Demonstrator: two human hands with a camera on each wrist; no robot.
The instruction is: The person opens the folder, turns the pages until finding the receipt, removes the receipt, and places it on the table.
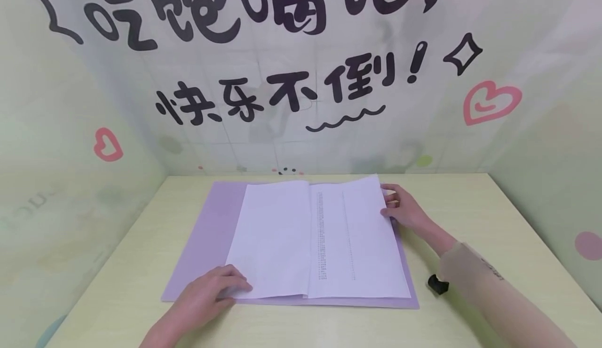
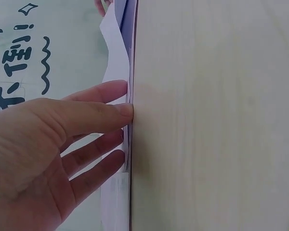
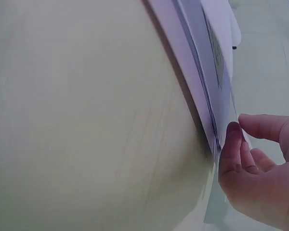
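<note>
A purple folder [image 1: 197,243] lies spread open with white sheets inside. Its left page [image 1: 273,238] is blank, while the right page [image 1: 371,238] carries narrow columns of small print. With thumb and fingertips my right hand [image 1: 402,207] pinches that right page by its outer edge, near the top corner, which is lifted off the folder. In the right wrist view, the thumb and index finger [image 3: 233,132] meet at the sheet's edge. My left hand [image 1: 211,293] rests on the lower left corner of the blank page, fingers extended, thumb [image 2: 123,111] against the folder's front edge.
The folder lies on a pale wooden table [image 1: 348,329]. Behind stands a white wall sheet [image 1: 263,144] with large black lettering and pink hearts. A small black object [image 1: 437,284] shows beside the right sleeve [image 1: 489,285].
</note>
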